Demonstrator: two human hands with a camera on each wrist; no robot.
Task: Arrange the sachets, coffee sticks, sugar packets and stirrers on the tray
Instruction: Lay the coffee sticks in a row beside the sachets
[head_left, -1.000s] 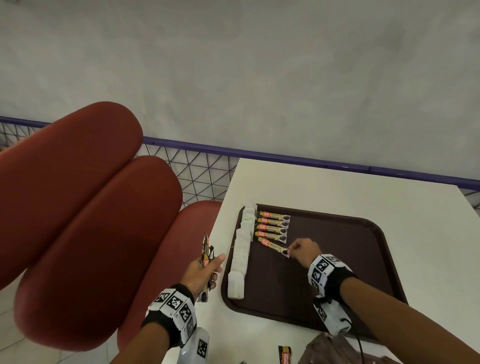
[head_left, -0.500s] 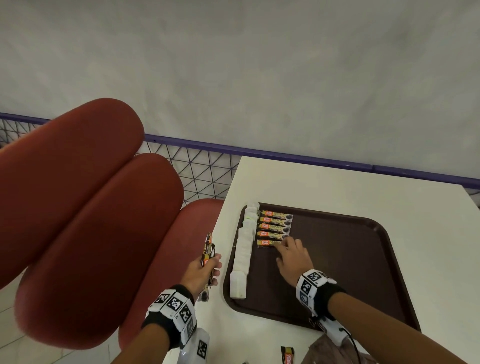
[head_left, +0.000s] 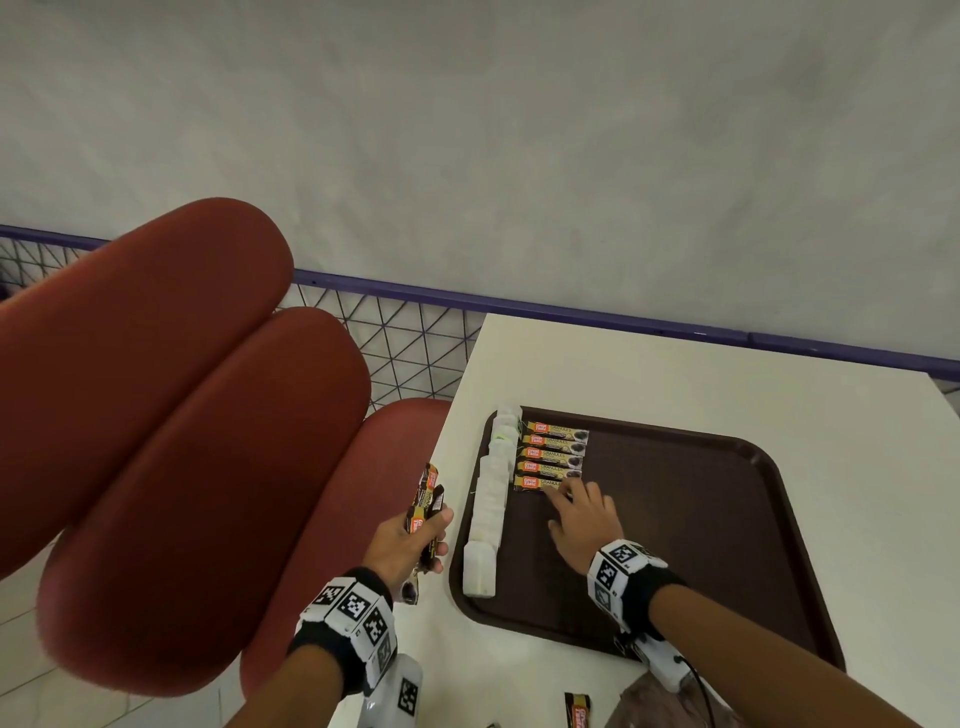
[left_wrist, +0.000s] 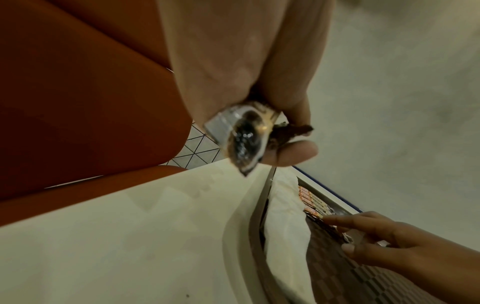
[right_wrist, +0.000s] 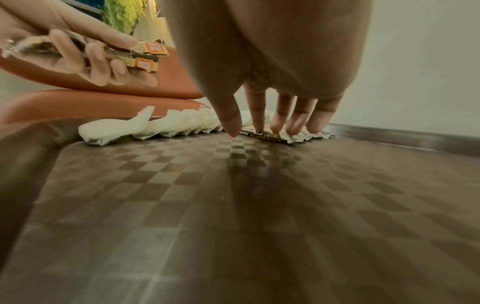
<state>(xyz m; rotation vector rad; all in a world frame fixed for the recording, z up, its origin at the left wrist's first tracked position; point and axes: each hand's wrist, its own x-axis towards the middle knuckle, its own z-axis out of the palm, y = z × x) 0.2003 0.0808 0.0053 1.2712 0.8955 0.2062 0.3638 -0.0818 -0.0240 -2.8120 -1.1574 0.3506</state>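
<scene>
Right hand (head_left: 582, 519), fingers flat, squares fifth coffee stick (head_left: 540, 483) into tray (head_left: 727, 519) row; left hand (head_left: 410, 545) clutches spare sticks (head_left: 426, 499). Next: hand one across.

Brown tray (head_left: 727, 519) on white bench (head_left: 675, 374). Five coffee sticks (head_left: 553, 455) in a column near tray's far-left corner, white sachets (head_left: 491, 499) in a row along the left rim. Right hand (head_left: 584, 522) flat on tray, fingertips (head_left: 555, 498) on the nearest stick. Left hand (head_left: 402, 545) off the bench's left edge, grip around a bundle of sticks (head_left: 426, 501). Red padded seat (head_left: 171, 415) at left. One more stick (head_left: 577, 709) at bottom edge.
</scene>
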